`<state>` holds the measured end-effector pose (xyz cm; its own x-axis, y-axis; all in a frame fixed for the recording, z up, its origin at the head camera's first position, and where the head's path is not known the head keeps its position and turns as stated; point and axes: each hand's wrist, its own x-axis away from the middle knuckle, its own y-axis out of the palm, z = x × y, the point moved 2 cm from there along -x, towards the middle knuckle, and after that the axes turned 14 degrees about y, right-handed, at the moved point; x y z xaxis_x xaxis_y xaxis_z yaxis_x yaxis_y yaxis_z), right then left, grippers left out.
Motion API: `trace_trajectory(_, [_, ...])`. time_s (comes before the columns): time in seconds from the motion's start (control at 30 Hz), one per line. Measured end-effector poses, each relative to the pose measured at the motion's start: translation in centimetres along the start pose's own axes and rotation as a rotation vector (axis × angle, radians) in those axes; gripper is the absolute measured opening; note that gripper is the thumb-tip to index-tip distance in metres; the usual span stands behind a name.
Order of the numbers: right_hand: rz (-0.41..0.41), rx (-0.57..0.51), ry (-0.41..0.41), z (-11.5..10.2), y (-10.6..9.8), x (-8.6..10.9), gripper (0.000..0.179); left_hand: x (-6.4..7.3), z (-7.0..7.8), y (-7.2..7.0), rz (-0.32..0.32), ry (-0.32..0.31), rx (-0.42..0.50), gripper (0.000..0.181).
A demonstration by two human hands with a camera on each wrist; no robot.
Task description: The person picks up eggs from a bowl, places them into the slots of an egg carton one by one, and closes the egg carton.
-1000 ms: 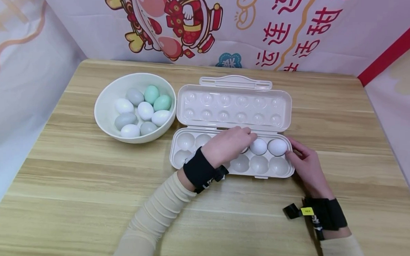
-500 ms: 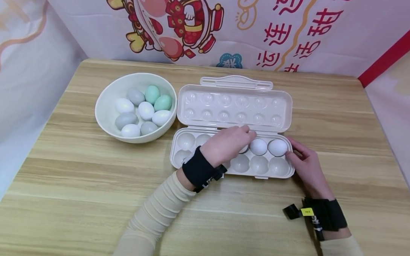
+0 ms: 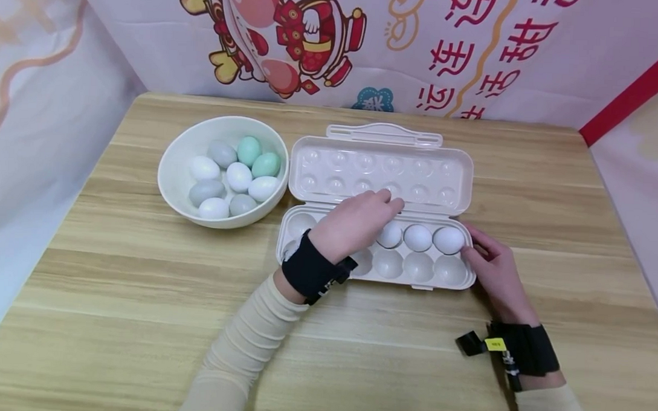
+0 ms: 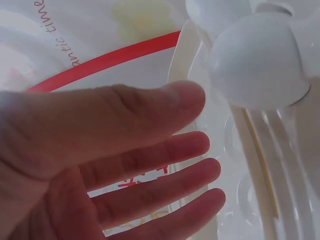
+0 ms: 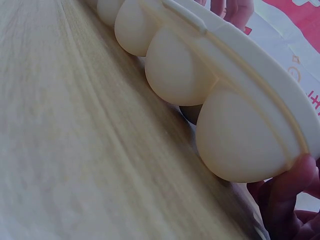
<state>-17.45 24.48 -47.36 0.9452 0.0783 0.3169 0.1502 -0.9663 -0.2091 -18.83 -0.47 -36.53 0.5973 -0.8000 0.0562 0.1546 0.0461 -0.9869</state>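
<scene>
A white plastic egg carton lies unfolded on the table, its dimpled lid behind. Three white eggs sit in the back row at its right end. My left hand is above the carton and hides some of its left cups. In the left wrist view, its fingers are extended and hold nothing, with a white egg just beyond the thumb. My right hand grips the carton's right end, the thumb against the rim in the right wrist view.
Left of the carton stands a large white bowl with several white, grey and green eggs in it. The wooden table stretches to a printed cloth backdrop behind, with more cloth along both sides.
My left hand has lifted slightly and shifted left, off the third egg from the right, which now shows in its cup. The right hand stays on the carton's end.
</scene>
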Motion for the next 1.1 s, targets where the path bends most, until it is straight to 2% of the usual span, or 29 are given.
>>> trace_trajectory(0.23, [-0.01, -0.039, -0.011, -0.1, -0.1, 0.0, 0.044, 0.7, -0.9, -0.6, 0.04, -0.059, -0.01, 0.03])
trace_trajectory(0.37, [-0.02, -0.058, -0.021, -0.1, -0.3, 0.0, 0.044, 1.1, -1.5, -1.0, 0.04, -0.082, -0.022, 0.03])
trace_trajectory(0.57, [-0.004, -0.076, -0.017, 0.0, 0.0, 0.1, 0.044, 2.1, -2.5, -1.8, 0.048, -0.087, 0.028, 0.033])
trace_trajectory(0.77, [-0.004, -0.067, -0.009, 0.2, 0.4, 0.2, 0.044, 3.1, -4.4, -2.6, 0.063, -0.112, 0.052, 0.034])
trace_trajectory(1.0, [0.009, -0.042, -0.009, 0.0, 0.2, 0.2, 0.043, 3.7, -6.9, -4.0, 0.119, -0.095, 0.071, 0.037])
trace_trajectory(1.1, [0.009, -0.013, 0.004, 0.0, 0.2, 0.2, 0.043, 4.3, -7.9, -4.3, 0.105, -0.121, 0.099, 0.042])
